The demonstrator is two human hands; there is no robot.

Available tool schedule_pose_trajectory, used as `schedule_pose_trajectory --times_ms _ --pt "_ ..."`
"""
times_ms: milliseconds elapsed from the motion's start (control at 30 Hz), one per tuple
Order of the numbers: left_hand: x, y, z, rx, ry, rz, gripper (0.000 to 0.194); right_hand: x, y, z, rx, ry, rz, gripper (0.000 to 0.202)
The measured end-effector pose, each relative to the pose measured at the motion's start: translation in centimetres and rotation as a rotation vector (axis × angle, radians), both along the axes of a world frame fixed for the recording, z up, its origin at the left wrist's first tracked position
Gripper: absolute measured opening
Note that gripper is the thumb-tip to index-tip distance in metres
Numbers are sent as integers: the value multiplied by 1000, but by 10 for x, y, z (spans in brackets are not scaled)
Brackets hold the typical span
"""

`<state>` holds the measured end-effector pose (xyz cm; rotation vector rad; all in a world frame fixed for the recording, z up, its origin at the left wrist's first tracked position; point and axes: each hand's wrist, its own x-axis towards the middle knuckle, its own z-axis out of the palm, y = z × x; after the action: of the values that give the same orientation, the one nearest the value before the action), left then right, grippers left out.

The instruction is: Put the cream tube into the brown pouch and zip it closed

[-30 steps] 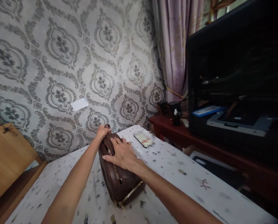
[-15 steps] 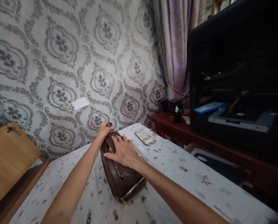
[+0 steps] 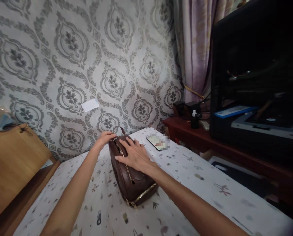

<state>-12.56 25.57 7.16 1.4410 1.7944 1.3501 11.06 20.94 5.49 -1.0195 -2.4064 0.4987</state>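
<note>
A dark brown leather bag with gold zippers lies on the white patterned cloth. My right hand rests flat on the bag's upper face, its fingers spread. At the bag's far left corner is my left hand, fingertips against the top edge beside the base of the handle. That handle loop stands up free of my fingers. Whether my left fingers pinch some small part of the bag is too small to make out.
Right of the bag lies a phone, partly pixelated. A dark red desk holds a small bottle and a big black screen. A wooden board stands at the left, the papered wall behind.
My left hand has let go of the handle loop and moved to the bag's left corner. My right hand stays spread on the bag. The whole view has shifted slightly.
</note>
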Motion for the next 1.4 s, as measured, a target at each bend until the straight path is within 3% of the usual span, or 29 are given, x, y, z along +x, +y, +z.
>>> schedule_pose_trajectory --times_ms 300,667,833,1000,1200,1400 --pt "-10 -1 -16 70 41 124 31 1 -3 3 22 -10 1 65" --pt "0 -1 -35 119 -121 168 32 0 -4 4 12 -6 -5 62" --pt "5 -10 -32 135 -144 130 32 1 -5 4 28 -6 -8 62" --pt "10 -10 -15 105 -87 81 26 2 -7 9 24 -25 -6 63" --pt "20 20 5 -79 14 -18 21 0 -6 1 96 9 -22 61" --pt "29 46 0 -213 111 -50 26 4 -15 -15 187 93 -68 55"
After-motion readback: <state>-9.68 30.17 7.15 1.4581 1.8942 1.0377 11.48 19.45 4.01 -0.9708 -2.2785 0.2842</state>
